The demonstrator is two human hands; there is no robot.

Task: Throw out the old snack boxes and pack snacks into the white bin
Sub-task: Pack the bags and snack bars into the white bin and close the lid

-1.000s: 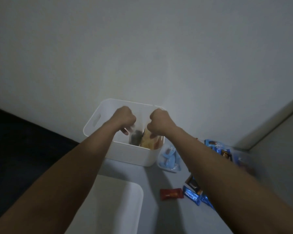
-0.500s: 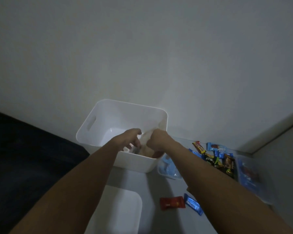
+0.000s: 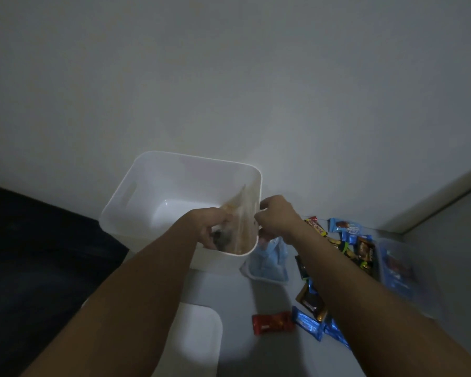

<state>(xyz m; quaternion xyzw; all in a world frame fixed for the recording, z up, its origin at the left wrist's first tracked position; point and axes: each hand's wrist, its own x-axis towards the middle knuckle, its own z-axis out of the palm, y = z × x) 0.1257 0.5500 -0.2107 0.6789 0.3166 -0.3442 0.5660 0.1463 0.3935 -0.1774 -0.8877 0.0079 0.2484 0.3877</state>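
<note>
Two hands are working at the right end of the white bin [image 3: 147, 191], and the fingers [image 3: 215, 227] of the left hand [image 3: 206, 227] are curling round the lower part of a clear snack bag [image 3: 241, 219], pinching it inside the bin near the front right corner. Fingers of the right hand [image 3: 276, 216] are bending closed just over the bin's right rim, at the bag's outer edge; whether they are actually gripping the plastic I cannot tell. Tan and dark pieces are showing through the bag, which is leaning upright against the bin's right wall. Both forearms are reaching in from the bottom of the view. Just right of the bin, a small clear tub [image 3: 268, 263] with blue contents is sitting on the pale surface [image 3: 256, 357]. Loose snack bars are lying beyond: a red wrapper [image 3: 272, 322] and a blue wrapper [image 3: 307, 326] side by side, and a cluster of blue, yellow and dark bars [image 3: 351, 238] near the far right. A white lid or tray [image 3: 199, 341] is resting below the bin
</note>
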